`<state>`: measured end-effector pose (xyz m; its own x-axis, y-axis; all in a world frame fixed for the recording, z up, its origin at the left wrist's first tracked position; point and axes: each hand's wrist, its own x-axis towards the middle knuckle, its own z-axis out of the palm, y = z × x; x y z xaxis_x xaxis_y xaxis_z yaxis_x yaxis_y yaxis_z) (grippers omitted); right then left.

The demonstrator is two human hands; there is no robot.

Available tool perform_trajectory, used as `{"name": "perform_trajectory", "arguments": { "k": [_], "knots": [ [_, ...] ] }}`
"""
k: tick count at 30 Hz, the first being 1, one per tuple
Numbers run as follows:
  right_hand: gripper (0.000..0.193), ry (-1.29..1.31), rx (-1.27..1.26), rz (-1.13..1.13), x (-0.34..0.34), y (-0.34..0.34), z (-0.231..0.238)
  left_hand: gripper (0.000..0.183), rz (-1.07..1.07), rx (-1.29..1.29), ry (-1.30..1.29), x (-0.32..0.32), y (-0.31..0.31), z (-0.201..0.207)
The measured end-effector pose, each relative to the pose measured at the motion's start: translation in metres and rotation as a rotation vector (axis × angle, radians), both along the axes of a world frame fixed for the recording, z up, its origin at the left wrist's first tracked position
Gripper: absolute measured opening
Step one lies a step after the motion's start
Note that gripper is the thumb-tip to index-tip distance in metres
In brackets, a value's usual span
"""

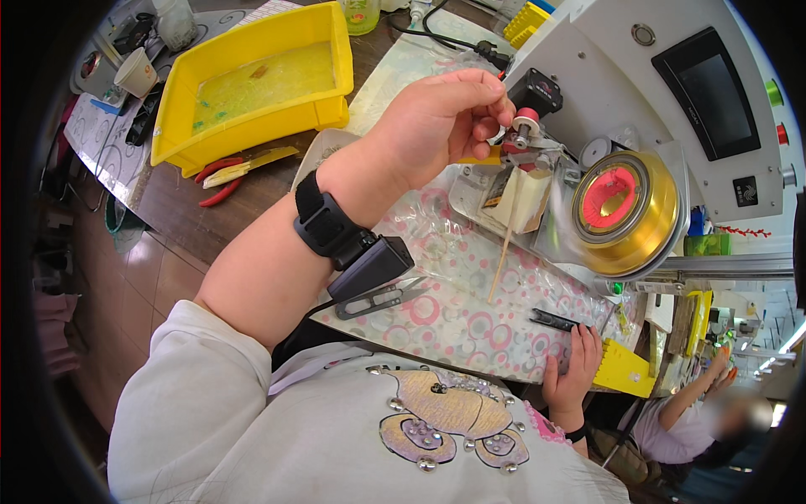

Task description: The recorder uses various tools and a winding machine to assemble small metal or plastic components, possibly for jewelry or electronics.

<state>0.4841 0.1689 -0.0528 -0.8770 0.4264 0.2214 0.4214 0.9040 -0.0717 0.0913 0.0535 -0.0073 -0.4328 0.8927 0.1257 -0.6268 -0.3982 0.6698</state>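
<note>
My left hand (449,122) is raised at the machine. Its thumb and fingers are pinched together beside a small red-and-white roller (526,120) on a metal shaft; whatever is between the fingertips is too small to make out. Just beyond it is a black box-shaped unit (537,92). Right of the roller sits a large gold spool (628,214) with a pink core. My right hand (573,370) lies at the table's front edge with its fingers stretched out. Its fingertips are at the end of a slim black tool (554,320), whose kind I cannot tell.
Thread snips (380,299) lie below my left wrist, and a thin wooden stick (502,252) slants down from the machine. A yellow tray (252,139) and red-handled pliers (221,181) are at the left. The machine's screen (705,92) stands far right. A co-worker (672,433) sits lower right.
</note>
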Motion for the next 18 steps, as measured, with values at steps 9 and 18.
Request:
{"name": "perform_trajectory", "arguments": {
  "k": [9,18],
  "knots": [
    [0.054,0.001,0.007,-0.001,0.0002,0.0005,-0.0023,0.013,-0.006,0.018,0.006,-0.0013,0.0017,-0.0033],
    [0.053,0.003,0.002,-0.002,-0.0001,0.0002,-0.0008,0.014,-0.014,0.018,0.005,-0.0009,0.0021,-0.0015]
  ]
}}
